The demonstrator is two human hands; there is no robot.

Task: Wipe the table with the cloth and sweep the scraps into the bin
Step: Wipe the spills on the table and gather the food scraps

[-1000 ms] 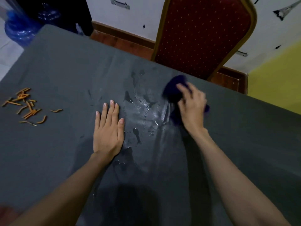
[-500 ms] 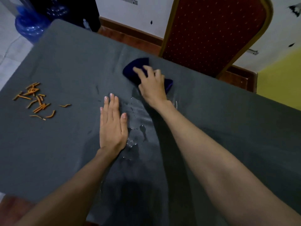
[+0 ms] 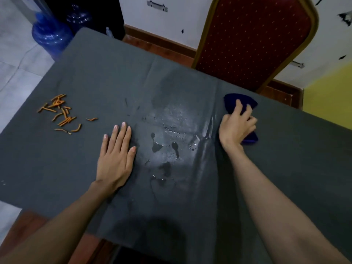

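Observation:
My right hand (image 3: pixel 235 127) grips a dark blue cloth (image 3: pixel 239 101) with curled fingers and holds it down on the grey-covered table (image 3: pixel 95 77), near the far edge at the right. A wet patch with water drops (image 3: pixel 167 141) lies between my hands. My left hand (image 3: pixel 117 155) rests flat on the cover, fingers straight, just left of the wet patch. Several orange scraps (image 3: pixel 63 115) lie scattered near the table's left edge. No bin is identifiable.
A red padded chair (image 3: pixel 253 37) with a gold frame stands behind the table's far edge. Blue water bottles (image 3: pixel 48 37) stand on the tiled floor at the far left corner. A fold in the cover (image 3: pixel 208 128) runs beside my right wrist.
My right hand has swept the cloth from the far middle of the table out to the right. My left hand has stayed flat in place.

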